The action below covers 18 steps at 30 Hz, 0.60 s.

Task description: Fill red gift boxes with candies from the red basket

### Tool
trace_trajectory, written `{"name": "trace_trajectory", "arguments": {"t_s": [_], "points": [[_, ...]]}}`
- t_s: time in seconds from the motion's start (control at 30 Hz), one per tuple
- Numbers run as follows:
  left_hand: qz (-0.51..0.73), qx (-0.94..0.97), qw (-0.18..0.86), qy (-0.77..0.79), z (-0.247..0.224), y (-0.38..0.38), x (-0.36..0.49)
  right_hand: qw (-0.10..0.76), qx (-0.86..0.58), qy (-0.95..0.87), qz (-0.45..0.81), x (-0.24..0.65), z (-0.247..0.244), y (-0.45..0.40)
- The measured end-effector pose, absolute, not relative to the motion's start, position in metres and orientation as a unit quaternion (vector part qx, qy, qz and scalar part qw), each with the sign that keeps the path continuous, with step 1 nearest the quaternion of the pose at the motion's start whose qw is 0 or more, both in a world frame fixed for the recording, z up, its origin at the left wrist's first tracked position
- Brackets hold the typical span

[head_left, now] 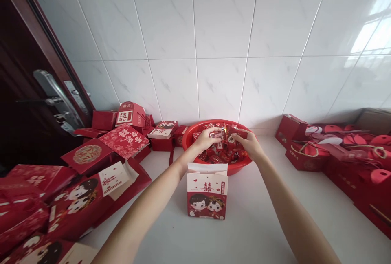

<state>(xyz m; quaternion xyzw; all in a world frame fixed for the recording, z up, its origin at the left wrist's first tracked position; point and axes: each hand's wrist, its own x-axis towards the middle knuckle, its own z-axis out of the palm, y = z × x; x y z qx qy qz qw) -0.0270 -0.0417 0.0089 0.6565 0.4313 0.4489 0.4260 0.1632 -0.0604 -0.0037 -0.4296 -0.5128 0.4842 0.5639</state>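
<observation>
Both hands reach into a red plastic basin [185,144] filled with small red-wrapped candies [214,158]. My left hand [205,140] is on its left side, thumb and fingers closed round a red-wrapped candy [216,135]. Across from it, my right hand [249,144] pinches at a wrapped candy with a round pale label [231,139]; its fingertips partly hide the contact. In front of the basin stands a red and cream paper gift box [207,194], upright, printed with two cartoon figures. Its top flaps are up; the inside cannot be seen.
Several red gift boxes [88,156] are heaped at the left, some overlapping. Small boxes [164,135] stand by the wall. Red boxes with rope handles [308,156] crowd the right. A tiled wall [222,89] rises behind; a dark door [27,93] is at far left.
</observation>
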Motion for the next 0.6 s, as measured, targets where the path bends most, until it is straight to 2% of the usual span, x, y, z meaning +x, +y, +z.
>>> {"name": "trace_trajectory", "arguments": {"t_s": [0.33, 0.6], "points": [[0.478, 0.656, 0.402, 0.425, 0.0079, -0.0425, -0.0268, 0.556, -0.461, -0.519, 0.456, 0.1610, -0.0020, -0.0614], [0.469, 0.694, 0.334, 0.432, 0.0049, -0.0407, -0.0260, 0.515, -0.454, -0.583, 0.434, 0.1635, -0.0021, -0.0620]]}}
